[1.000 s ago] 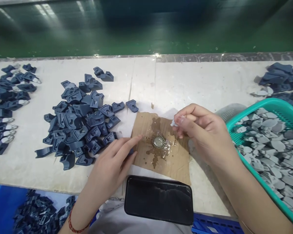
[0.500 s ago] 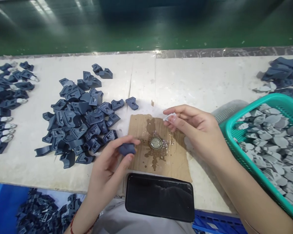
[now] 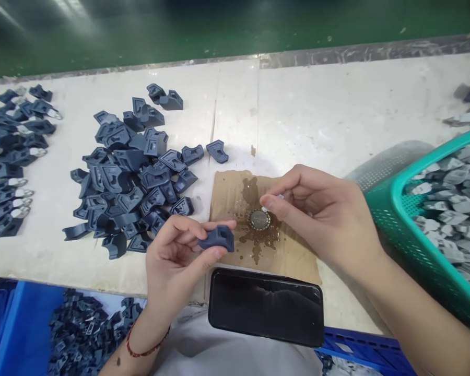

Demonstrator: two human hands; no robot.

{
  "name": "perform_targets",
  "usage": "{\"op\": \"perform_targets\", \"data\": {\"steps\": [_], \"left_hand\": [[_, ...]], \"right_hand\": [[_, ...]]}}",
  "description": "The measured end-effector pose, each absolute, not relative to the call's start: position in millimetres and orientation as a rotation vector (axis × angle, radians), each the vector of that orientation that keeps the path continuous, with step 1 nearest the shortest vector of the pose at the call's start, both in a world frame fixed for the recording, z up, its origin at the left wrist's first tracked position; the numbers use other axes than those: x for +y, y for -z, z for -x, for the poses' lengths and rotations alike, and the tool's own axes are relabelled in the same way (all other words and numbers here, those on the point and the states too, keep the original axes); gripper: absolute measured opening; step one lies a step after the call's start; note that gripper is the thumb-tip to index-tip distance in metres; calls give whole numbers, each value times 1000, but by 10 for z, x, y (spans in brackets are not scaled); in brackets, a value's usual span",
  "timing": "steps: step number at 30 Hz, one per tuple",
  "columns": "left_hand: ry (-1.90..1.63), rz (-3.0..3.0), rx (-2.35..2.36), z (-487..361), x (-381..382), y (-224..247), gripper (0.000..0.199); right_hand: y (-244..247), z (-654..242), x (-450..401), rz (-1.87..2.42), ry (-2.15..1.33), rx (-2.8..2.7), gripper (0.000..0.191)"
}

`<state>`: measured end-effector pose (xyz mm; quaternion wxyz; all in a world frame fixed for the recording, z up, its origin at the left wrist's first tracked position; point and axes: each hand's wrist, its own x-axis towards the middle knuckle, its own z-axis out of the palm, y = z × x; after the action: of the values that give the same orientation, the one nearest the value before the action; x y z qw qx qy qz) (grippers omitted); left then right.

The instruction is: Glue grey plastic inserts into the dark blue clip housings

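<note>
Between the thumb and fingers of my left hand [image 3: 182, 256] is a dark blue plastic part [image 3: 218, 238], its hollow face turned to the right. My right hand [image 3: 317, 209] pinches a small light grey plastic piece [image 3: 265, 209], mostly hidden behind the thumb and fingertips. Just beneath that piece, a round dish of clear liquid [image 3: 259, 220] sits on a wet-stained cardboard sheet [image 3: 297, 261]. Left of my hands lies a loose heap of dark blue parts [image 3: 117, 177] like the one I hold.
A green basket [image 3: 399, 219] of grey pieces [image 3: 462, 209] stands at the right. A black phone [image 3: 266, 308] lies at the table's near edge. Blue parts with light pieces attached [image 3: 11, 183] line the far left. Below is a blue bin [image 3: 27, 329] beside more dark parts.
My right hand has brought the grey piece down and left, close to the round dish. My left hand has turned the blue part so its hollow shows. The view has shifted slightly.
</note>
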<state>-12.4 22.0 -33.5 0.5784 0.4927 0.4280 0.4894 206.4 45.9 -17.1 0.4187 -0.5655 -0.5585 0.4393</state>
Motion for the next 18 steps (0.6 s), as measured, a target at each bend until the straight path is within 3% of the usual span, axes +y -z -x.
{"op": "perform_targets", "data": {"steps": [7, 18], "left_hand": [[-1132, -1234, 1084, 137, 230, 353, 33], [-1054, -1187, 1082, 89, 192, 302, 18]], "right_hand": [[225, -2055, 431, 1445, -935, -1589, 24], [290, -2118, 421, 1394, -699, -1910, 28]]}}
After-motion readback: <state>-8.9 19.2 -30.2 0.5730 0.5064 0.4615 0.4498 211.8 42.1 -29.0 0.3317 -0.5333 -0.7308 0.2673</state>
